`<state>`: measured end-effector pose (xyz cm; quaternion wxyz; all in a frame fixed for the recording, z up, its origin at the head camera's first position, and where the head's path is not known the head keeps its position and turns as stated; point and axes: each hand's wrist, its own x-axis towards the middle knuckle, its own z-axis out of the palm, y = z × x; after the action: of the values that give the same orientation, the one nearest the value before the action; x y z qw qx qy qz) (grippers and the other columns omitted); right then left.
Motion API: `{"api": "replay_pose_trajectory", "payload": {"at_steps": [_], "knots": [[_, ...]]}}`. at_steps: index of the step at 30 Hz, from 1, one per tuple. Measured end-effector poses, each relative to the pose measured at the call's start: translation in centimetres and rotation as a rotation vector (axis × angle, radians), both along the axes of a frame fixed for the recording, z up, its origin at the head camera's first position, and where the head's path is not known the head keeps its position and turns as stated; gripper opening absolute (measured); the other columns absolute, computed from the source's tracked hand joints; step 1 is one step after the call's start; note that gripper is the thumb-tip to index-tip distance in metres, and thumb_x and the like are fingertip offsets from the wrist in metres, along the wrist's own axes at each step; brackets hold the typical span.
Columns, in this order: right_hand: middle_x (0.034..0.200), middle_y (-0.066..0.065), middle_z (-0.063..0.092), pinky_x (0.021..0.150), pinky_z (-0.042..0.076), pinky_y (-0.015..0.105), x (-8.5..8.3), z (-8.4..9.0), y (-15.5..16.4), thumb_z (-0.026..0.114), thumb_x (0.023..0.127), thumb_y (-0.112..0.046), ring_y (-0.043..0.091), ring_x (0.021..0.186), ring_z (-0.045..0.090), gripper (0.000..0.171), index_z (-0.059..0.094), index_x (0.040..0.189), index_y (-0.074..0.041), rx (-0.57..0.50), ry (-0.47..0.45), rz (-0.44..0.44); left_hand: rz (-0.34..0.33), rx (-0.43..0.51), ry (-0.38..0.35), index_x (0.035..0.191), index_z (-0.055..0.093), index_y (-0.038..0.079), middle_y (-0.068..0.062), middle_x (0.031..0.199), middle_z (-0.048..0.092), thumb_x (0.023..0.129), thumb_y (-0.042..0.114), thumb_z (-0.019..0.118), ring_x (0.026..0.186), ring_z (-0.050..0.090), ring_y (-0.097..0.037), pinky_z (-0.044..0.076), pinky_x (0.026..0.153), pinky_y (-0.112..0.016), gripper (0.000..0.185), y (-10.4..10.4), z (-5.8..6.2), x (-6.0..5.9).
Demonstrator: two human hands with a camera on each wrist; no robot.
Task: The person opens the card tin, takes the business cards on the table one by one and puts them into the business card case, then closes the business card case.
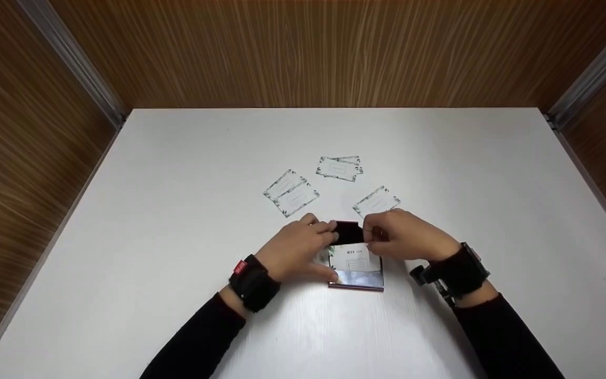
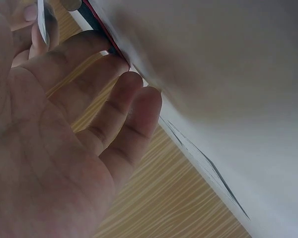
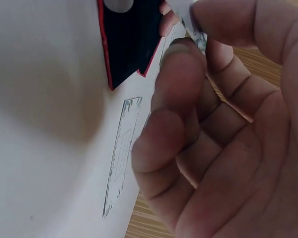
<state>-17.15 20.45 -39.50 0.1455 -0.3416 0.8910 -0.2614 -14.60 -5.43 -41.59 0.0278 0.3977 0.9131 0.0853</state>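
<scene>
A card case with a shiny front panel, dark inside and thin red edging lies unfolded on the table. My left hand holds its left side, with the thumb on the front panel and fingertips at the edge of the dark flap. Inside the case a white card with printed lines and leaf decoration sticks out above the shiny panel. At the case's right side, my right hand pinches a white leaf-patterned card between thumb and fingers. In the head view, whether both cards are the same one cannot be told.
Beyond the case lie more leaf-bordered cards: an overlapping pair to the left, a small overlapping pile farther back, and a single card just behind my right hand. Wood-grain panels enclose the white table.
</scene>
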Motion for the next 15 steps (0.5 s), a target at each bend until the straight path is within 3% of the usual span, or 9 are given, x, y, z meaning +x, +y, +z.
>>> {"api": "replay_pose_trajectory", "payload": {"at_steps": [15], "knots": [[0.068,-0.011,0.056,0.058,0.044,0.025,0.27,-0.35,-0.26,0.072,0.076,-0.006,0.007,0.062,0.051,0.019,0.061,0.072,-0.021,0.090,-0.052,0.069,0.002,-0.017,-0.001,0.137,0.061,0.012,-0.007,0.148,0.052,0.076,0.068,0.072,0.115,0.052,-0.024,0.048,0.095,-0.035,0.084,-0.03,0.06,0.00]]}}
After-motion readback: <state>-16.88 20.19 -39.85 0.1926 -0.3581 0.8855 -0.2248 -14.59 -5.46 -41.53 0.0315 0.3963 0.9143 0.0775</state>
